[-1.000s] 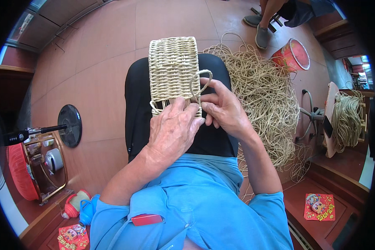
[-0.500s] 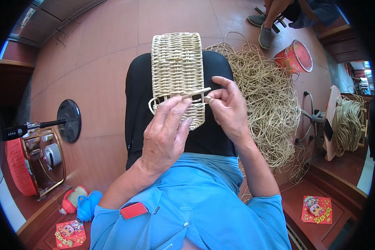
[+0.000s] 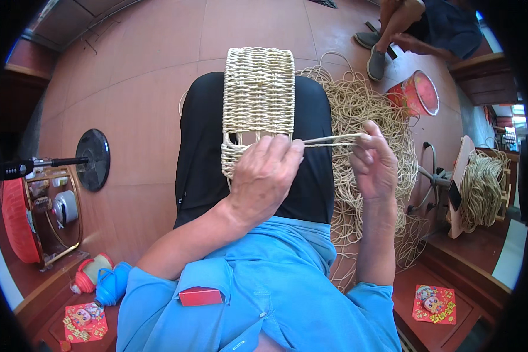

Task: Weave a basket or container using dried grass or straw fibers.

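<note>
A pale straw-coloured woven panel (image 3: 259, 88) lies over my dark-trousered lap. A gap with bare upright strands crosses it near its lower end. My left hand (image 3: 267, 171) is closed over the lower right part of the panel, just under the gap, and its fingertips hide the weave there. Out to the right, my right hand (image 3: 374, 159) pinches a doubled length of straw cord (image 3: 330, 141). That cord runs taut and nearly level from the left fingertips to the right fingers.
A heap of loose cord (image 3: 366, 105) covers the floor to my right, beside a red bucket (image 3: 415, 94). More cord hangs on a stool (image 3: 482, 188). At left stand a round black base (image 3: 93, 160) and blue and red bottles (image 3: 112, 283). Another person's shoe (image 3: 376, 63) shows at top right.
My right hand has moved away to the right, drawing the cord out straight. My left hand has shifted right across the panel. The cord loop at the panel's left edge has gone.
</note>
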### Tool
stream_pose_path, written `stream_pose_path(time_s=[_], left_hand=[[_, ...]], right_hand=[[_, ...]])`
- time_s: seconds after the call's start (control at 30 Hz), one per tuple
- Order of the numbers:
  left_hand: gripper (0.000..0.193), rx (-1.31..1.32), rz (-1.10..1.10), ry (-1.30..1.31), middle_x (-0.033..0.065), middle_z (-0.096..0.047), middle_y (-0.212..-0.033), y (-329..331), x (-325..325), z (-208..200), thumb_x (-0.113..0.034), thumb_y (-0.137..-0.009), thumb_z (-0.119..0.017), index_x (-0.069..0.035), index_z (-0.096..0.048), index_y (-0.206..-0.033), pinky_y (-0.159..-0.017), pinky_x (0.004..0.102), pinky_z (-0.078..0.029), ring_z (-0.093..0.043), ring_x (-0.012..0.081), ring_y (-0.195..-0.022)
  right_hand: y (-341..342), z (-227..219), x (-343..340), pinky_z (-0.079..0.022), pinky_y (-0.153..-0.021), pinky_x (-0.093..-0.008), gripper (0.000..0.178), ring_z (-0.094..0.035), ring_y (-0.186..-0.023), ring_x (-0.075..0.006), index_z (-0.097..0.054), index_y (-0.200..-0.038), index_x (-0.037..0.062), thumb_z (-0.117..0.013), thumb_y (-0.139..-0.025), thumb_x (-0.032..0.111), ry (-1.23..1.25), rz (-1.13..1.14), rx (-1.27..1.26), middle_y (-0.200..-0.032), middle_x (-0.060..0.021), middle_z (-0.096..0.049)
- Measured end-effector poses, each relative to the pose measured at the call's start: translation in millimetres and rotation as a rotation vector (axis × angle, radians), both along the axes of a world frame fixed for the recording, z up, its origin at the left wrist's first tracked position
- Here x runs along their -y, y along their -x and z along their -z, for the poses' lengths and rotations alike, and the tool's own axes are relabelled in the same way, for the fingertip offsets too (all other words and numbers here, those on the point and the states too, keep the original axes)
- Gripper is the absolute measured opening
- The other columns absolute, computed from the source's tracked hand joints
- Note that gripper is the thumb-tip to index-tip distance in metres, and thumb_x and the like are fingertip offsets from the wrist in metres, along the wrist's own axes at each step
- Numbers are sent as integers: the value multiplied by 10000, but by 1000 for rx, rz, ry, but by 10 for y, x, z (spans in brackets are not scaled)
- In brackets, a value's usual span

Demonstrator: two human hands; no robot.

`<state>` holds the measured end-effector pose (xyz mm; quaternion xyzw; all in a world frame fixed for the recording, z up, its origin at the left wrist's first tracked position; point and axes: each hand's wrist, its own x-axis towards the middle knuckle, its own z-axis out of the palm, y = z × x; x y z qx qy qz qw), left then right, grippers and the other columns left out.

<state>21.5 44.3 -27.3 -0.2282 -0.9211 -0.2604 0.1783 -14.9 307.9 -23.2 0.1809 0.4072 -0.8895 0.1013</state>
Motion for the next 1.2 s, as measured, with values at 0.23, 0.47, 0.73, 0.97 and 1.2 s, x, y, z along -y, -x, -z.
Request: stream_pose_path(time_s=[0.23,0.47,0.73,0.97,1.2], left_hand=[[87,-28,-3,136,63,-614,-988,117,-189,63,-117,-956,-689,-84,-668,-1033,-810,370,-584,-686,223,-952],[90,23,-75,-220,71,-686,-957,127,64,-18,-129,-957,-782,-88,-726,-1015,-793,431,-569,-720,266,-884],[107,127,-186,-118,75,-700,-876,149,91,-86,-120,-946,-795,-100,-691,-929,-734,472,-557,-718,319,-799],[154,232,-186,-144,74,-700,-878,191,91,-133,-145,-954,-811,-101,-669,-914,-703,475,-568,-735,324,-807],[66,204,-106,-99,93,-696,-957,118,129,-114,-119,-989,-782,-92,-776,-1050,-789,471,-578,-740,332,-877]], right_hand=[[29,107,-1476,-300,-423,-203,332,-406,-541,-22,-631,-1223,80,-716,-958,-100,-212,382,11,-813,36,-590],[-51,-74,-2089,-416,-534,-156,316,-547,-704,-23,-643,-1397,49,-707,-1092,105,-590,503,116,-1153,-65,-755],[-317,-13,153,-561,-666,-219,364,-719,-820,-91,-622,-1431,22,-692,-1092,132,-788,-320,-104,-1296,-141,-795],[-151,-22,868,-517,-535,-220,423,-693,-685,-87,-510,-1523,-9,-597,-1115,59,-630,-481,-123,-1294,-182,-776],[-46,89,857,-500,-532,-206,531,-671,-673,-67,-452,-1648,-25,-560,-1132,40,-472,-458,-129,-1282,-145,-767]])
